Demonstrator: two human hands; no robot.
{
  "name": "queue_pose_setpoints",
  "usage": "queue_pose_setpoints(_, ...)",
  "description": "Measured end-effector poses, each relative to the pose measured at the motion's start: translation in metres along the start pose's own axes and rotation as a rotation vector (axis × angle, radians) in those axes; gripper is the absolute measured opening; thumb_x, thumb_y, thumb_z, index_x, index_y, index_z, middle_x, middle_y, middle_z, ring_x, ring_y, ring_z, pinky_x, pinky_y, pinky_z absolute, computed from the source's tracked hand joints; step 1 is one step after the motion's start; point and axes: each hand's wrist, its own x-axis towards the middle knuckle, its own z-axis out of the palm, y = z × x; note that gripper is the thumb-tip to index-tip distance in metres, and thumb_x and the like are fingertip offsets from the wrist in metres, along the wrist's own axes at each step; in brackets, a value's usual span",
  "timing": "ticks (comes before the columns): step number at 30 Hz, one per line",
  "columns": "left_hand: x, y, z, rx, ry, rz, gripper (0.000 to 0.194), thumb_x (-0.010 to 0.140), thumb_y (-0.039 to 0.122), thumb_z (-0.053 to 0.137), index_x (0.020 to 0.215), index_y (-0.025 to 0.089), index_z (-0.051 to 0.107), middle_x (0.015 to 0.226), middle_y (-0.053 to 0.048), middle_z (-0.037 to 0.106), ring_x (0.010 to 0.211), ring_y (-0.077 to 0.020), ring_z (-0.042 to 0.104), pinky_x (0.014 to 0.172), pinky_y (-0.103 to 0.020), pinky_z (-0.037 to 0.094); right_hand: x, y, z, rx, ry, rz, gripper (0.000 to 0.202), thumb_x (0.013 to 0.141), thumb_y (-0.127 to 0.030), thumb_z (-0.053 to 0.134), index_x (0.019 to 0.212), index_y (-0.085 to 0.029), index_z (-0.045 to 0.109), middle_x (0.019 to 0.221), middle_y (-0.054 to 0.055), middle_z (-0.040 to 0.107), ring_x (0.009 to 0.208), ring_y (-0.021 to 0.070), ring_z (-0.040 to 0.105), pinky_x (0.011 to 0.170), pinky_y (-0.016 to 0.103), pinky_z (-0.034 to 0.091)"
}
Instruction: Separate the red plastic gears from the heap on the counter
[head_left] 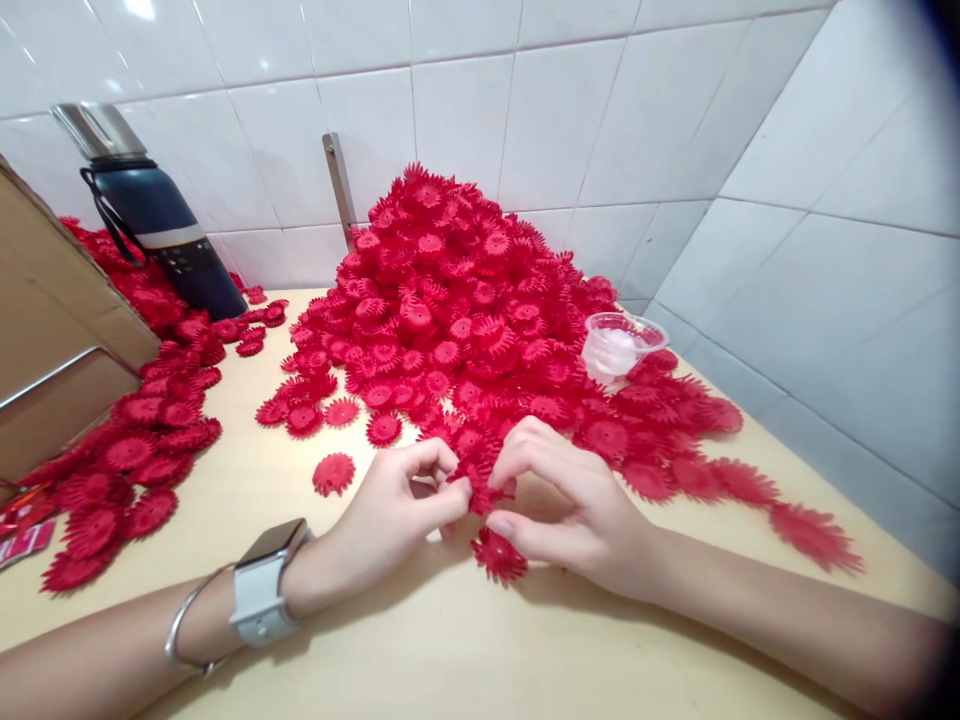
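Observation:
My left hand (409, 500), with a watch and a bracelet at the wrist, pinches the edge of a red flower piece (474, 485) between thumb and fingers. Close on its right, my right hand (574, 500) has its fingers curled with thumb and forefinger apart, the fingertips near the same piece; whether they grip anything is unclear. Another red flower piece (500, 556) lies on the table just below the right thumb. Behind both hands rises a large pile of red flower pieces (457, 300) with fringed edges.
A clear plastic cup (619, 347) rests on the pile's right side. At the left are a dark blue bottle (161, 215), a cardboard box (64, 330) and more red pieces (129, 452). Tiled walls (465, 110) bound the table (375, 660) behind and right.

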Motion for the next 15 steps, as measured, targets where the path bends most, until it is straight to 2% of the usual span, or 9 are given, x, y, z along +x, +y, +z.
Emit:
queue_pose_setpoints(4, 0.0, -0.002, 0.0, 0.011, -0.019, 0.01, 0.012, 0.075, 0.013, 0.052, 0.064, 0.015, 0.048, 0.059, 0.004, 0.051, 0.054, -0.0078, 0.048, 0.054, -0.02, 0.038, 0.0, 0.001, 0.002, -0.051, -0.003, -0.096, 0.01, 0.079, -0.012, 0.05, 0.072, -0.019, 0.051, 0.066, 0.003, 0.055, 0.066, 0.0166, 0.045, 0.062, 0.032, 0.039)
queue_pose_setpoints(6, 0.001, 0.0, 0.0, 0.005, -0.014, 0.013, 0.013, 0.076, 0.015, 0.052, 0.064, 0.015, 0.047, 0.059, 0.004, 0.05, 0.053, -0.0075, 0.047, 0.053, -0.02, 0.037, 0.0, 0.003, 0.002, -0.06, 0.022, -0.078, 0.013, 0.08, -0.01, 0.047, 0.071, -0.018, 0.05, 0.065, 0.003, 0.053, 0.066, 0.0165, 0.045, 0.061, 0.031, 0.039)
queue_pose_setpoints(8, 0.0, 0.002, 0.0, 0.0, 0.003, 0.012, 0.015, 0.077, 0.019, 0.052, 0.064, 0.015, 0.047, 0.059, 0.004, 0.05, 0.054, -0.0079, 0.046, 0.053, -0.02, 0.036, 0.0, 0.004, 0.002, -0.044, 0.097, 0.027, 0.013, 0.08, -0.011, 0.046, 0.07, -0.019, 0.048, 0.066, 0.002, 0.051, 0.065, 0.0158, 0.046, 0.06, 0.03, 0.039)
queue_pose_setpoints(12, 0.0, 0.003, 0.0, -0.015, 0.026, 0.006, 0.014, 0.078, 0.022, 0.052, 0.067, 0.014, 0.049, 0.06, 0.003, 0.048, 0.058, -0.0092, 0.046, 0.055, -0.021, 0.036, 0.0, 0.008, 0.002, 0.081, 0.289, 0.356, 0.011, 0.08, -0.015, 0.047, 0.07, -0.02, 0.047, 0.069, 0.0, 0.049, 0.064, 0.0143, 0.048, 0.056, 0.027, 0.04)
queue_pose_setpoints(15, 0.0, 0.003, 0.0, -0.014, 0.039, 0.004, 0.016, 0.078, 0.023, 0.052, 0.065, 0.015, 0.047, 0.06, 0.004, 0.046, 0.058, -0.0096, 0.046, 0.055, -0.021, 0.035, 0.001, 0.012, 0.002, 0.148, 0.363, 0.454, 0.01, 0.08, -0.019, 0.048, 0.07, -0.02, 0.046, 0.068, -0.001, 0.049, 0.064, 0.0142, 0.049, 0.055, 0.026, 0.039)
